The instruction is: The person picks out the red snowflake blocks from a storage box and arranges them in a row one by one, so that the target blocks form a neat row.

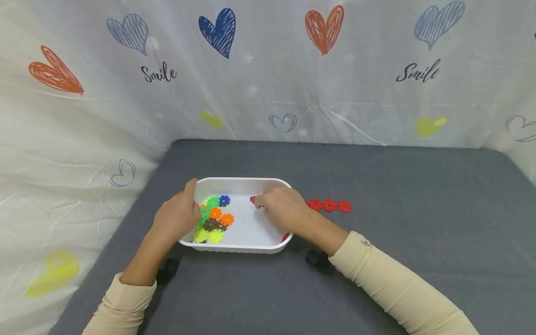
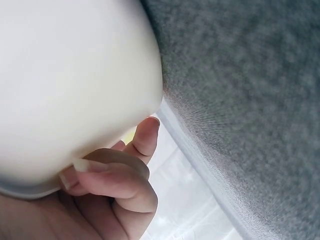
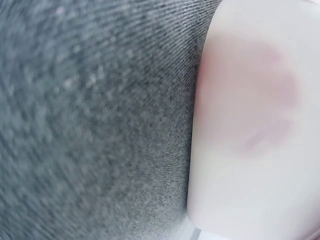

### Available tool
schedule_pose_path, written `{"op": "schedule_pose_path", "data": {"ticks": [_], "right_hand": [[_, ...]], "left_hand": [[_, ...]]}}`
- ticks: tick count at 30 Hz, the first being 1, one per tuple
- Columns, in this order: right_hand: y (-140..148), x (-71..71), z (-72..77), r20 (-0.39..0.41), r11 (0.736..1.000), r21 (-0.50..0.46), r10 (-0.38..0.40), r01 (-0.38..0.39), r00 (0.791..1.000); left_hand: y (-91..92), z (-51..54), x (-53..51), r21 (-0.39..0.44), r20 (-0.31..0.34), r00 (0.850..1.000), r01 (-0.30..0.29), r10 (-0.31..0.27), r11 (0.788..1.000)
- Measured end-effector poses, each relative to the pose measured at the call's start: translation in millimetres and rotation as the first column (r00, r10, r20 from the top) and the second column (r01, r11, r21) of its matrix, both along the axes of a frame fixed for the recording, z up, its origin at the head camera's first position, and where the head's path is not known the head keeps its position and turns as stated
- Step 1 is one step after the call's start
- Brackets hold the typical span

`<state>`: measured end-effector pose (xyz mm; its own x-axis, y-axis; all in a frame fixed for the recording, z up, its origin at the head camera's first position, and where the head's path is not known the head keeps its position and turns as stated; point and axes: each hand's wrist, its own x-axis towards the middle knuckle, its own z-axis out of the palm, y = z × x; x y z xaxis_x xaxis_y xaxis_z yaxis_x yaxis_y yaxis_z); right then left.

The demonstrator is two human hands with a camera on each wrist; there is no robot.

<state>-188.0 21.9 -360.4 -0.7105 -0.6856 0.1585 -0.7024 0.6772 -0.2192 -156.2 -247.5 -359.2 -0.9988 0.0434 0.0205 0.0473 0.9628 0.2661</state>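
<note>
A white rectangular plastic tray [image 1: 247, 248] stands on the grey cloth. My left hand [image 1: 177, 216] grips its left end; in the left wrist view, the fingers [image 2: 115, 187] are curled against the tray's outer wall. Over the tray's right end reaches my right hand [image 1: 282, 207], fingers pointing down inside. A red flower-shaped disc [image 1: 252, 199] shows at those fingertips; whether they pinch it is hidden. Flower-shaped discs in green, blue, orange [image 1: 227, 219], brown and yellow [image 1: 215, 236] lie heaped in the tray's left part. Another red piece [image 1: 285, 237] lies by the right wall.
Right of the tray, several red flower discs [image 1: 329, 205] form a row on the grey cloth [image 1: 410, 209], its left end hidden by the right hand. Dark objects [image 1: 317, 258] sit under both wrists. A white curtain [image 1: 259, 70] with printed hearts hangs behind and at left.
</note>
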Motion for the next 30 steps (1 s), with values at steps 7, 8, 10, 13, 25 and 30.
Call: {"op": "schedule_pose_path", "data": {"ticks": [7, 8, 10, 13, 25, 30], "right_hand": [[-1.0, 0.5, -1.5, -0.016, 1.000, -0.025, -0.018, 0.018, 1.000], [-1.0, 0.5, -2.0, -0.024, 0.999, -0.029, -0.017, 0.017, 1.000], [-1.0, 0.5, -2.8, -0.042, 0.999, -0.033, -0.016, 0.014, 0.999], [-1.3, 0.5, -3.4, -0.056, 0.999, -0.030, -0.017, 0.015, 0.998], [-3.1, 3.3, -1.2, -0.006, 0.993, -0.055, -0.108, 0.108, 0.994], [-1.9, 3.7, -1.0, -0.020, 0.989, -0.109, -0.105, 0.103, 0.994]], "left_hand": [[0.6, 1.9, -0.2, 0.001, 0.011, 1.000, -0.004, 0.004, 1.000], [1.0, 2.3, 0.0, 0.002, 0.013, 1.000, -0.004, 0.004, 1.000], [1.2, 2.7, 0.0, 0.002, 0.013, 1.000, -0.003, 0.003, 1.000], [0.9, 2.8, 0.0, 0.002, 0.009, 1.000, 0.001, -0.001, 1.000], [0.9, 3.2, 0.3, 0.001, 0.007, 1.000, -0.005, 0.005, 1.000], [1.1, 3.3, 0.2, -0.002, 0.009, 1.000, -0.007, 0.007, 1.000]]}}
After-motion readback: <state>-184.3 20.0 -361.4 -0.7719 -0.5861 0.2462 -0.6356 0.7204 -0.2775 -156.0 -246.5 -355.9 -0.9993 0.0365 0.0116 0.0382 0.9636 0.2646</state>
